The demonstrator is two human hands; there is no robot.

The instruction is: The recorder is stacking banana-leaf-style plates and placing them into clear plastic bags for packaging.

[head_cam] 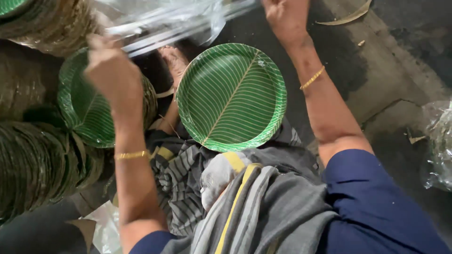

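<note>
Head view: both hands, left hand (110,75) and right hand (285,16), gripped one clear plastic bag (165,19) above one green leaf-patterned round paper plate (231,97).

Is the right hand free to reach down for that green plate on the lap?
Probably not at once. The right hand is raised and seems to grip the clear plastic bag, as does the left hand. Nothing lies over the green plate, so the way is open once the hand lets go.

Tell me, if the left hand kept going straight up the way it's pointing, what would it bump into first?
The left hand is already at the clear plastic bag, so it would meet that first. Beyond it, the plate stack sits close, though depth is hard to judge.
</note>
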